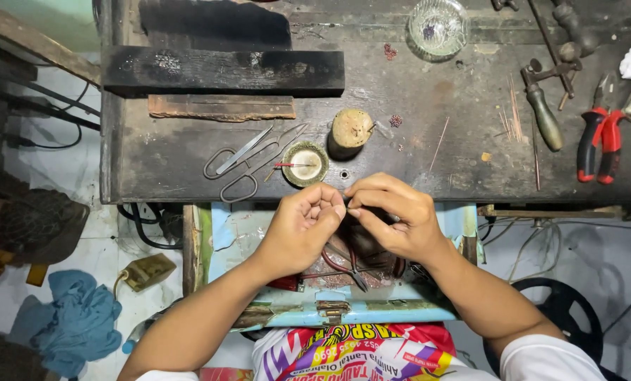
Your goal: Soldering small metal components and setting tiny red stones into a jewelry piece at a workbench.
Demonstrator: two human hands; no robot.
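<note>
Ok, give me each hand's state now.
Left hand: fingers pinched shut; what it holds is too small to tell.
Right hand: fingertips pinched against the left; contents unclear.

Red-handled pliers (599, 144) at three o'clock, blue cloth (75, 321) at eight, pale blue drawer (344, 310) centre, dark blackened bench (414, 92)

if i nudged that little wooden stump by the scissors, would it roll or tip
The wooden stump stands on a flat end, so it would probably slide, not roll. It looks short and thick, so tipping seems unlikely. If knocked over, its round side could roll toward the scissors.

Scissors (248, 164) on dark workbench (414, 106)
</note>
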